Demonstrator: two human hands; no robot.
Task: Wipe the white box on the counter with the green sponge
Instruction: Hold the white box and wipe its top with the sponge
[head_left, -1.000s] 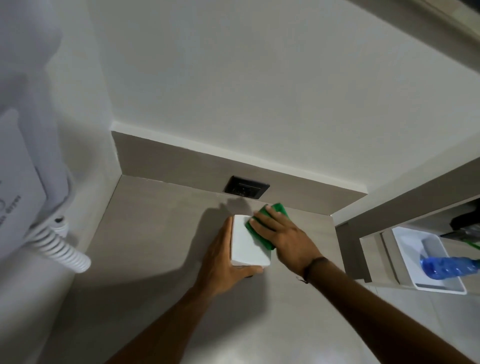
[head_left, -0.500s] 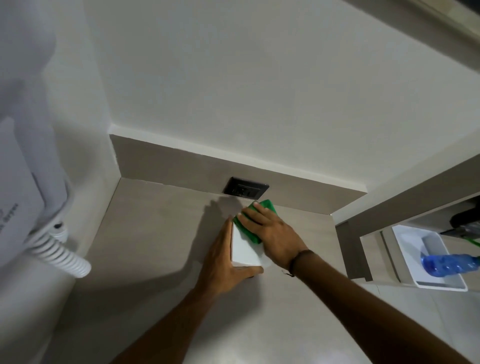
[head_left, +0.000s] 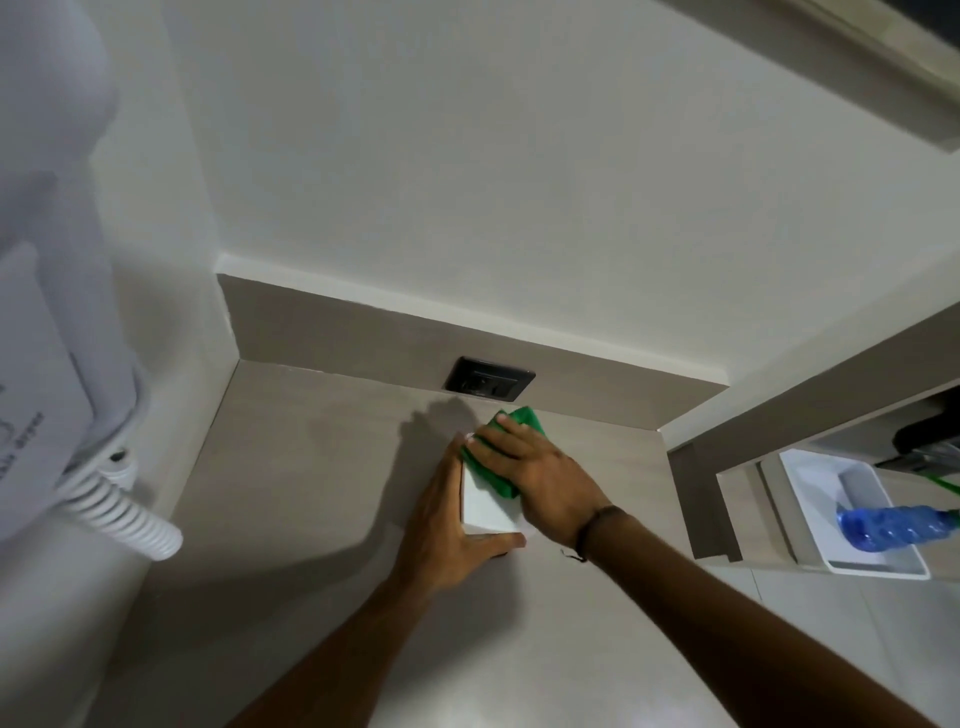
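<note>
the white box (head_left: 488, 512) sits on the beige counter (head_left: 311, 467), the crumpled green sponge (head_left: 501, 467) pressed on its top.

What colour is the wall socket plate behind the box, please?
The socket plate is black, set in the grey-brown backsplash; the head view shows it clearly.

We note a pale beige counter (head_left: 291, 467) set into a corner, with a low grey-brown upstand (head_left: 322, 332) along its back edge. A black socket plate (head_left: 489, 385) sits in that upstand. Above it, plain white wall (head_left: 467, 156). At left, a white wall-mounted dryer (head_left: 47, 312) with a coiled white cord (head_left: 117, 506). At right we see a white tray (head_left: 857, 525) holding a blue plastic bottle (head_left: 893, 527). Light is dim and even.
</note>
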